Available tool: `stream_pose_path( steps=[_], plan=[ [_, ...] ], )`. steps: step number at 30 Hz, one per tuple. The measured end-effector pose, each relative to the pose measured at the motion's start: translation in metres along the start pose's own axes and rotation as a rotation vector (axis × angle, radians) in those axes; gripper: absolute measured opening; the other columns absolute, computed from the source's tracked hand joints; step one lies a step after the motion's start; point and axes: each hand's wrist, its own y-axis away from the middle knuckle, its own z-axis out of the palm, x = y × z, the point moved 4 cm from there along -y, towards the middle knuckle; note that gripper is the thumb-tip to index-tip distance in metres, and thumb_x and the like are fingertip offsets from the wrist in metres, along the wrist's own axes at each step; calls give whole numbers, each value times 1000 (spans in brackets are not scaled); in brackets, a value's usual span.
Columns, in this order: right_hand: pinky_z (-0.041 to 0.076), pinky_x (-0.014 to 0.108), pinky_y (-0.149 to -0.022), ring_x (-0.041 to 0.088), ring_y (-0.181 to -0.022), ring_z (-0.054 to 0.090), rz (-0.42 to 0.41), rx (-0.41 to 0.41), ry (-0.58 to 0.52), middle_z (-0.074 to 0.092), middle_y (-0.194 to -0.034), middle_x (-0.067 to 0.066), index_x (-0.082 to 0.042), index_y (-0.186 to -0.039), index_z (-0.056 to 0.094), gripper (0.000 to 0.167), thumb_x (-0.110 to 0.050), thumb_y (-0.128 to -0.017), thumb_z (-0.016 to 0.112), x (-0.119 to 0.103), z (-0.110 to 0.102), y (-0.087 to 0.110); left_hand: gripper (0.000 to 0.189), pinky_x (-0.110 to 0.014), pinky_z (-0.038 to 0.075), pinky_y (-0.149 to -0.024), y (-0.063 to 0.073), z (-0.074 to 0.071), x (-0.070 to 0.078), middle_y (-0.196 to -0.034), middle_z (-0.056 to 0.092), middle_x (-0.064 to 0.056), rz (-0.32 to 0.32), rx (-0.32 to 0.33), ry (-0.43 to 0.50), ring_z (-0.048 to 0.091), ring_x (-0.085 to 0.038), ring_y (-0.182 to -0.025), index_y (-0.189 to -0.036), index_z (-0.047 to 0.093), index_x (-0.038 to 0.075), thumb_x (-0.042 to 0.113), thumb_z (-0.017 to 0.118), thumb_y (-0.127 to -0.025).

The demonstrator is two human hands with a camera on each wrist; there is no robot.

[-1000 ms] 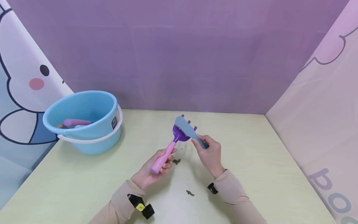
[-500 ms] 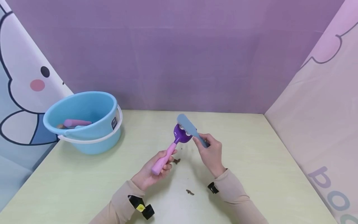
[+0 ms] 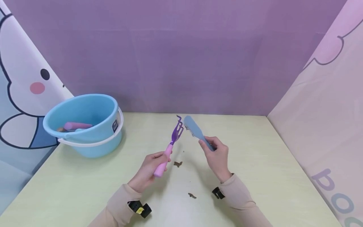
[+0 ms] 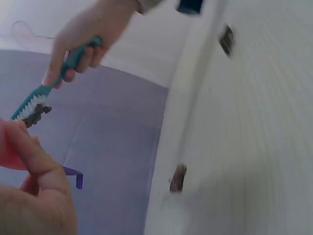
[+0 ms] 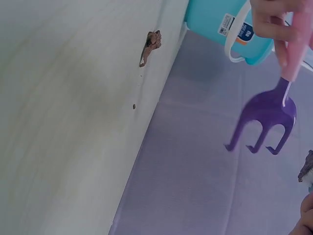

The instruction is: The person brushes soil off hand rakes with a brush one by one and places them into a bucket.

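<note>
My left hand [image 3: 148,168] grips the pink handle of a small hand rake [image 3: 175,135] with purple prongs, raised above the table. The rake is turned nearly edge-on in the head view; its hooked prongs [image 5: 266,115] show broadside in the right wrist view. My right hand [image 3: 217,156] pinches the handle of a blue brush [image 3: 195,128], held just right of the rake with a gap between them. A dark crumpled scrap clings to the brush's white bristles [image 4: 35,104] in the left wrist view. Below, a brown dry scrap [image 3: 178,164] and another brown scrap [image 3: 192,195] lie on the table.
A light blue bucket [image 3: 93,148] with a white handle stands at the table's back left; a pink-handled tool [image 3: 77,125] lies inside. A purple cloth wall [image 3: 181,63] closes off the back, with printed panels at both sides. Tiny crumbs dot the table [image 3: 255,164].
The rake has turned from face-on under the brush to nearly edge-on and shifted left. The brush has moved slightly right, and a gap has opened between the two tools.
</note>
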Motion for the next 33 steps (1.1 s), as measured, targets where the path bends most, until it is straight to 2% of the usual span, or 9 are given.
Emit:
stream_pose_path(
  steps=[3, 6, 9, 14, 17, 22, 25, 30, 33],
  plan=[
    [41, 17, -50, 4, -54, 48, 25, -6, 6, 67, -77, 19, 6, -94, 65, 18, -3, -79, 68, -13, -5, 1, 40, -24, 45, -54, -1, -6, 0, -99, 61, -16, 22, 113, -158, 55, -14, -66, -121, 58, 3, 17, 62, -84],
    [41, 17, -51, 2, -54, 47, 41, -9, 1, 67, -77, 19, 7, -93, 65, 17, -3, -80, 68, -21, -9, 2, 38, -28, 48, -56, 0, -10, 1, -101, 63, -15, 45, 190, -295, 57, -17, -68, -117, 63, 8, 19, 67, -81],
    [42, 19, -51, 6, -55, 49, 51, -9, -3, 67, -78, 19, 7, -93, 65, 17, -3, -79, 68, -22, -10, 2, 38, -29, 49, -53, 2, -15, 3, -98, 64, -12, 68, 240, -405, 56, -16, -66, -114, 65, 10, 23, 70, -78],
    [42, 20, -51, 10, -55, 50, 55, -4, -1, 67, -78, 19, 7, -93, 66, 18, -4, -79, 69, -18, -11, 2, 39, -27, 46, -45, 4, -22, 9, -88, 63, -8, 146, 286, -560, 52, -15, -60, -113, 66, 12, 23, 73, -76],
    [41, 18, -51, 6, -56, 49, 70, -3, -2, 67, -78, 19, 7, -93, 66, 18, -4, -79, 69, -16, -12, 3, 38, -24, 42, -43, 5, -26, 15, -82, 63, -6, 245, 315, -682, 49, -14, -57, -111, 67, 11, 21, 73, -75],
    [40, 17, -51, 4, -56, 48, 98, -8, -6, 67, -78, 19, 6, -94, 66, 19, -5, -79, 69, -15, -13, 3, 37, -21, 36, -39, 12, -30, 27, -74, 62, -1, 467, 390, -923, 44, -9, -50, -107, 68, 6, 21, 73, -73],
    [40, 18, -51, 5, -56, 48, 97, -8, -9, 67, -77, 19, 6, -94, 66, 18, -4, -79, 69, -15, -14, 3, 36, -19, 34, -40, 16, -32, 32, -69, 58, 1, 572, 424, -1050, 41, -6, -47, -105, 69, 4, 21, 73, -73],
    [39, 17, -51, 5, -56, 47, 91, -10, -13, 67, -77, 19, 7, -94, 66, 18, -4, -79, 68, -15, -14, 3, 33, -19, 34, -45, 23, -38, 35, -67, 54, 1, 692, 468, -1241, 39, -6, -49, -101, 70, 3, 19, 74, -72],
    [39, 17, -51, 4, -55, 47, 87, -14, -13, 67, -77, 19, 7, -94, 66, 18, -4, -80, 68, -14, -15, 4, 34, -20, 34, -47, 26, -42, 36, -68, 54, 0, 707, 473, -1303, 39, -7, -51, -101, 70, 3, 20, 75, -71]
  ],
)
